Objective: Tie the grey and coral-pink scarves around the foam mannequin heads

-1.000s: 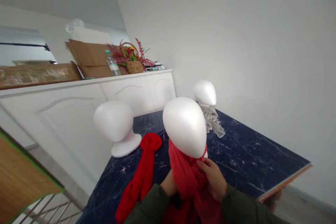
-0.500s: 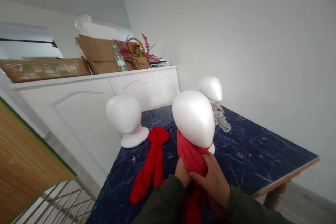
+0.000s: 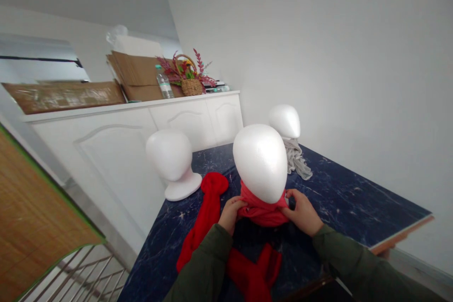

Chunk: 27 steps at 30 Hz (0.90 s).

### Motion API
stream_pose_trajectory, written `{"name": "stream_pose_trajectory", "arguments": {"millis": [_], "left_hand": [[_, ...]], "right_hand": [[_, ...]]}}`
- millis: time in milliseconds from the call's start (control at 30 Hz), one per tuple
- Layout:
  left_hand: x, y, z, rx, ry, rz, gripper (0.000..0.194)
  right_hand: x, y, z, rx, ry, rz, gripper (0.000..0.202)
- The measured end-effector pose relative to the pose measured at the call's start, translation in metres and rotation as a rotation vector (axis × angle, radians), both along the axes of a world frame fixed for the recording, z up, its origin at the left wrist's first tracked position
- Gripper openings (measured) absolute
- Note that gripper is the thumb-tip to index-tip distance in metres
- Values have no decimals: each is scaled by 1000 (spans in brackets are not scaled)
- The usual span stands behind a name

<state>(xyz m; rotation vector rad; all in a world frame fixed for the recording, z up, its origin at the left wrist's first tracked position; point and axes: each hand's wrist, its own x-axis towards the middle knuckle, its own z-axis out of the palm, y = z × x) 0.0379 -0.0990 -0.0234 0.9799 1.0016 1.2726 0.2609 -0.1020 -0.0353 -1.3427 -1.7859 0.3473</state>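
A coral-red scarf (image 3: pixel 264 216) is wrapped around the neck of the middle white foam mannequin head (image 3: pixel 260 163). My left hand (image 3: pixel 232 213) pinches the scarf's left side between thumb and fingers. On the opposite side, my right hand (image 3: pixel 301 211) grips its right edge. Below them, a brighter red cloth (image 3: pixel 253 271) lies near the table's front; whether it joins another piece is hidden. To the left, a red scarf (image 3: pixel 208 207) lies stretched out, partly behind my left sleeve.
A bare foam head (image 3: pixel 170 155) stands at left. Behind right, another head (image 3: pixel 284 121) wears a grey scarf (image 3: pixel 297 158). The dark blue marbled table (image 3: pixel 354 203) adjoins a white cabinet (image 3: pixel 109 151) bearing cardboard, a bottle (image 3: pixel 164 82) and a flower basket (image 3: pixel 192 87). A metal rack (image 3: pixel 85 271) stands lower left.
My hands have moved apart, from together at the front of the coral-red scarf to its two sides. Its hanging front part now sits bunched around the neck.
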Motion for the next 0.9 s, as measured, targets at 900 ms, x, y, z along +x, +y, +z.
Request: {"name": "stream_pose_trajectory", "arguments": {"millis": [900], "left_hand": [[1,-7,-2,326,367,-185,31]], "right_hand": [[118,60,-6,-8,1230,-211,42]]}}
